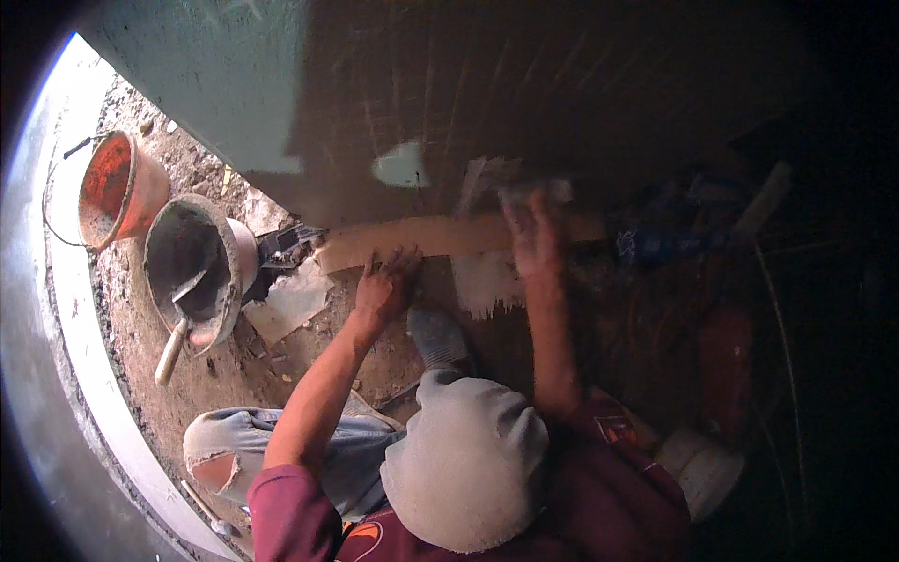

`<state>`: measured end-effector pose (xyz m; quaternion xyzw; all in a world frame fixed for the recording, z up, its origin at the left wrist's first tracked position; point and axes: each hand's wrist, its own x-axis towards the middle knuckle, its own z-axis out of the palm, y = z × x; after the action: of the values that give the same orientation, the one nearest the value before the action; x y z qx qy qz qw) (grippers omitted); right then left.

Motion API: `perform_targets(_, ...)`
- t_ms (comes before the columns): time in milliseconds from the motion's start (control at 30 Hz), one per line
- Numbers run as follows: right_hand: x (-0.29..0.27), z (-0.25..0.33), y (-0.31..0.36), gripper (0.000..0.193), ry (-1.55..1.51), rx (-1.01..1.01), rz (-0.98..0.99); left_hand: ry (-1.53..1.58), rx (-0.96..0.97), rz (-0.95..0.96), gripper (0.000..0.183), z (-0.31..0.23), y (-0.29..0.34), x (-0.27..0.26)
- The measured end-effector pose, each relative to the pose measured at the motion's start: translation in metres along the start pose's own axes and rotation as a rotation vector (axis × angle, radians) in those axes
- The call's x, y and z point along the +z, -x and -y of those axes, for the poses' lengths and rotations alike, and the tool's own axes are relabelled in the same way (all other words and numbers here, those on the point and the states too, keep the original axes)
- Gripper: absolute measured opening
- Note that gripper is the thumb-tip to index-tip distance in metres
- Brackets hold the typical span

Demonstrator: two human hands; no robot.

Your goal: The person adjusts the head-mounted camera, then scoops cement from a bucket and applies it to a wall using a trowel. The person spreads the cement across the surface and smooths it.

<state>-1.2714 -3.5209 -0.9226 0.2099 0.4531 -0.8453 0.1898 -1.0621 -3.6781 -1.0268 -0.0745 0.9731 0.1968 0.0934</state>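
A long tan flat strip (440, 236) runs along the foot of a wall (421, 94) with a dark grey coating and a green area at its left. My left hand (386, 279) rests against the strip's lower edge near its left end, fingers spread, holding nothing. Farther right, my right hand (537, 239) reaches over the strip. Its fingers are bent and blurred at a pale flat object (557, 191) against the wall; the kind of object cannot be made out. Between my forearms is a rounded grey cloth-covered shape (464, 464).
To the left stand an orange bucket (148, 192) and a mortar-stained bucket (245, 253) with a wooden-handled trowel (171, 351) in it. A torn pale sheet (290, 304) lies on the dirt floor. A boot (436, 339) is below the strip. The right side is dark, with a blue bag-like thing (660, 245).
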Motion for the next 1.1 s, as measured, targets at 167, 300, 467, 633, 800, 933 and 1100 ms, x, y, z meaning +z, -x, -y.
perform_targets(167,0.023,0.044,0.037,0.045,-0.048,-0.231,0.199,-0.013,-0.052,0.100,0.072,-0.001,0.004,0.003)
perform_targets(300,-0.022,-0.030,0.026,0.043,0.023,0.208,-0.100,-0.009,-0.044,0.061,0.071,0.000,0.005,0.003)
perform_targets(467,-0.069,-0.119,-0.019,0.051,0.197,0.221,0.135,-0.102,0.005,-0.014,0.066,0.003,0.006,0.010)
perform_targets(633,-0.043,-0.099,-0.012,0.048,0.089,0.247,0.079,-0.091,-0.001,-0.056,0.062,0.002,0.004,0.015)
perform_targets(800,0.042,-0.033,0.027,0.046,0.055,0.088,0.049,-0.037,-0.019,0.023,0.061,0.001,0.005,0.010)
perform_targets(933,0.107,0.058,0.045,0.042,0.100,-0.089,0.365,-0.023,0.002,-0.007,0.060,0.001,0.007,0.009)
perform_targets(1100,0.085,0.059,0.066,0.042,0.077,-0.192,0.413,-0.071,-0.016,0.015,0.066,0.003,0.004,0.013)
